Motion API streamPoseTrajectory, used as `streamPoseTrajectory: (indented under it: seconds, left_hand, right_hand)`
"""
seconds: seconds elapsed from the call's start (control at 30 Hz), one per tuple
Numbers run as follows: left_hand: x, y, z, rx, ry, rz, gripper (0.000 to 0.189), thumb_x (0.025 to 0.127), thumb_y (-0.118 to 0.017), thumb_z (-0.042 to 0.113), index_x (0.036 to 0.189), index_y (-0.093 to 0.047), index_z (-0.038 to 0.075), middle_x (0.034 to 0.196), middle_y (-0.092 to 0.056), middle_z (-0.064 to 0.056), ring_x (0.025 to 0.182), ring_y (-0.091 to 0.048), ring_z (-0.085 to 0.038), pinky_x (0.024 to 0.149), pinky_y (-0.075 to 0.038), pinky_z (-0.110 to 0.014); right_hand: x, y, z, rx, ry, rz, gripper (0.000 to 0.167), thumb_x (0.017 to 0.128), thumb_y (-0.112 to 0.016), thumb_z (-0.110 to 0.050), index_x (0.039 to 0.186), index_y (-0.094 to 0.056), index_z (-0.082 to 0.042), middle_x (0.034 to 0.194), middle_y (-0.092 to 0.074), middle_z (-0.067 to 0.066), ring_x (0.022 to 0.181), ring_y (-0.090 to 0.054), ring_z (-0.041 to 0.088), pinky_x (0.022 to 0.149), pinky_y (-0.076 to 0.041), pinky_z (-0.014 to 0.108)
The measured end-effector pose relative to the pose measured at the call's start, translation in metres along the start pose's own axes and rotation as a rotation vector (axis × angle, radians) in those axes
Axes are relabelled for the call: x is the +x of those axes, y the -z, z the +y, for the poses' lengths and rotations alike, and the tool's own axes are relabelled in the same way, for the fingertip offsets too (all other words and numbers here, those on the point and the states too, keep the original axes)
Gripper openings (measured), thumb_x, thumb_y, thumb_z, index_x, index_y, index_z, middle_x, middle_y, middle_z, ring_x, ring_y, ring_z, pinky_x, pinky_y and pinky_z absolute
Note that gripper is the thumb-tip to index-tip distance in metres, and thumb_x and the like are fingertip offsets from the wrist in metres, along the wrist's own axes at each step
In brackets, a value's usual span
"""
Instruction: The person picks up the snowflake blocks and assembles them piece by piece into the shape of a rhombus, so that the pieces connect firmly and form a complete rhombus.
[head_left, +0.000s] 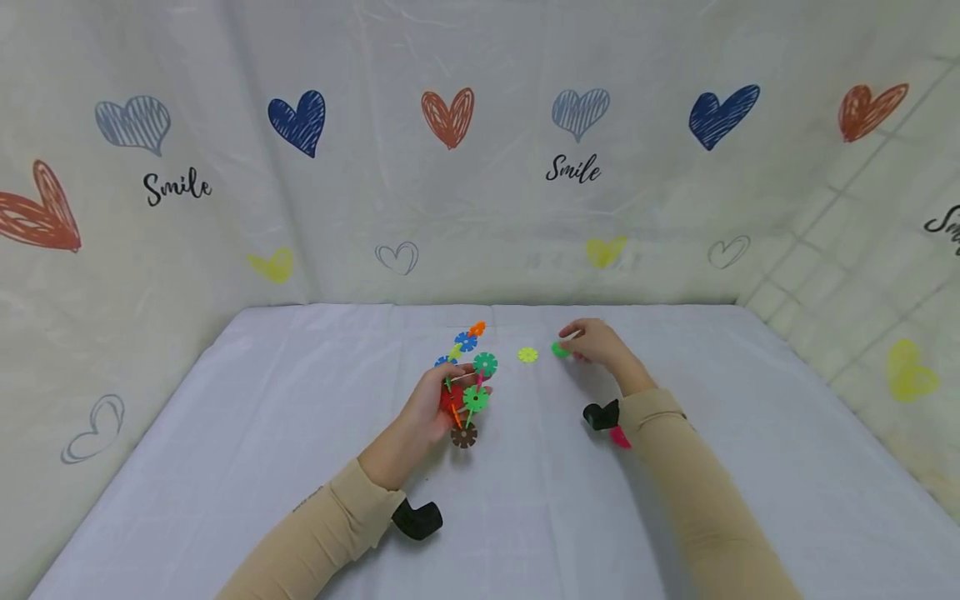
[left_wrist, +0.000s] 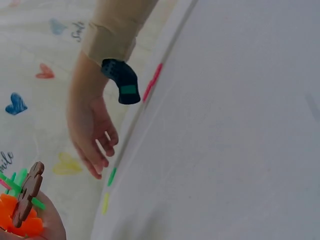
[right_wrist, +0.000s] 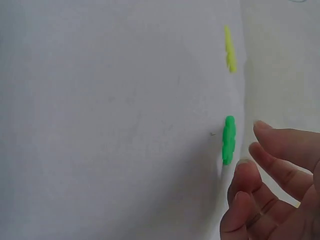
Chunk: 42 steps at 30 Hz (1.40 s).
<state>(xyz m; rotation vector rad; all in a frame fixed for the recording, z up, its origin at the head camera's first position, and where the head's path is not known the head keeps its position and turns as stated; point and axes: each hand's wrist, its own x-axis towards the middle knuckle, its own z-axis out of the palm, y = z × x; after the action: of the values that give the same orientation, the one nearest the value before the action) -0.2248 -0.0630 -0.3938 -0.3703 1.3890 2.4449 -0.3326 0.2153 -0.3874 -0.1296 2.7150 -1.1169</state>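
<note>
My left hand (head_left: 429, 407) grips a joined cluster of notched plastic discs (head_left: 476, 398) in green, red, orange, blue and other colours. A brown disc (head_left: 464, 435) forms its near end, while an orange disc (head_left: 477, 329) tops the far end. In the left wrist view, part of the cluster with the brown disc (left_wrist: 29, 194) shows beside the palm. My right hand (head_left: 600, 346) is over a loose green disc (head_left: 559, 350), thumb and fingers loosely bent. The right wrist view has the fingertips apart from that green disc (right_wrist: 228, 141), with nothing between them.
A yellow disc (head_left: 528, 355) lies left of the green one on the white-covered table (head_left: 532, 517). Partly hidden by the right sleeve is a pink disc (head_left: 620, 437). Behind the table hangs a cloth (head_left: 495, 208) printed with hearts.
</note>
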Motion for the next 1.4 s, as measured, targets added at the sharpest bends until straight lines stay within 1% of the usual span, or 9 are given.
streamPoseTrajectory:
  seconds: [0.13,0.23,0.37,0.6,0.67,0.87,1.03,1.23,1.4]
  left_hand:
    - [-0.001,0.000,0.000,0.012,0.018,0.019,0.032,0.095,-0.049,0.013,0.125,-0.055,0.002,0.105,-0.068,-0.006,0.086,-0.071,-0.021,0.069,-0.048,-0.026]
    - [0.000,0.000,0.000,0.015,0.023,0.018,0.028,0.097,-0.055,0.016,0.122,-0.054,0.003,0.099,-0.070,-0.003,0.089,-0.071,-0.022,0.071,-0.051,-0.025]
    - [0.001,-0.001,0.000,0.028,0.024,0.010,0.035,0.099,-0.063,0.020,0.127,-0.053,0.003,0.105,-0.070,-0.005,0.101,-0.070,-0.027,0.083,-0.058,-0.030]
    - [-0.002,-0.001,0.000,0.052,0.049,-0.008,0.054,0.100,-0.065,0.023,0.144,-0.044,0.001,0.129,-0.062,-0.014,0.112,-0.067,-0.032,0.101,-0.051,-0.040]
    - [-0.002,-0.001,0.000,0.057,0.050,-0.009,0.052,0.100,-0.066,0.023,0.142,-0.046,0.002,0.128,-0.063,-0.014,0.108,-0.069,-0.030,0.099,-0.053,-0.039]
    - [-0.003,0.000,0.000,0.043,0.035,-0.046,0.033,0.100,-0.064,0.019,0.128,-0.058,0.003,0.104,-0.070,-0.005,0.088,-0.074,-0.022,0.074,-0.058,-0.028]
    - [-0.002,0.000,0.000,0.041,0.025,-0.072,0.026,0.101,-0.064,0.017,0.122,-0.060,0.003,0.094,-0.072,-0.001,0.082,-0.074,-0.020,0.068,-0.057,-0.025]
    - [-0.001,0.001,-0.001,0.054,0.032,-0.075,0.025,0.101,-0.064,0.020,0.121,-0.059,0.005,0.093,-0.072,0.000,0.079,-0.073,-0.016,0.054,-0.048,-0.022]
    - [-0.003,0.001,0.001,0.038,0.037,-0.076,0.028,0.100,-0.065,0.024,0.121,-0.059,0.007,0.100,-0.071,-0.003,0.080,-0.073,-0.017,0.055,-0.048,-0.023]
  right_hand:
    - [0.006,-0.002,0.003,-0.080,-0.050,-0.013,0.035,0.097,-0.069,-0.019,0.123,-0.062,0.004,0.090,-0.064,0.008,0.073,-0.056,0.015,0.068,-0.046,0.028]
    - [0.008,-0.003,0.004,-0.095,-0.079,-0.019,0.034,0.097,-0.071,-0.020,0.121,-0.061,0.003,0.087,-0.062,0.008,0.072,-0.054,0.015,0.068,-0.045,0.029]
    - [0.008,-0.004,0.002,-0.090,-0.084,-0.009,0.033,0.096,-0.071,-0.016,0.118,-0.058,0.003,0.089,-0.061,0.009,0.071,-0.054,0.015,0.066,-0.045,0.028]
    - [0.008,-0.005,0.001,-0.085,-0.080,0.008,0.033,0.095,-0.073,-0.013,0.115,-0.052,0.004,0.092,-0.059,0.011,0.068,-0.053,0.014,0.064,-0.045,0.026]
    - [0.009,-0.005,0.002,-0.075,-0.081,0.006,0.032,0.095,-0.072,-0.012,0.116,-0.052,0.003,0.090,-0.059,0.010,0.067,-0.053,0.013,0.064,-0.046,0.026]
    - [0.006,-0.004,0.003,-0.075,-0.063,0.017,0.032,0.096,-0.070,-0.012,0.120,-0.055,0.002,0.088,-0.064,0.008,0.071,-0.056,0.014,0.068,-0.046,0.028]
    - [-0.001,0.001,0.004,-0.062,-0.031,0.029,0.033,0.097,-0.068,-0.013,0.123,-0.056,0.003,0.090,-0.066,0.009,0.074,-0.058,0.015,0.071,-0.046,0.030]
    - [-0.006,0.006,0.006,0.019,0.001,0.027,0.035,0.098,-0.066,-0.012,0.127,-0.055,0.004,0.095,-0.070,0.012,0.075,-0.062,0.019,0.069,-0.047,0.029]
    - [-0.010,0.007,0.004,0.096,0.022,0.036,0.036,0.098,-0.066,-0.011,0.129,-0.055,0.003,0.099,-0.072,0.016,0.080,-0.063,0.023,0.072,-0.049,0.031]
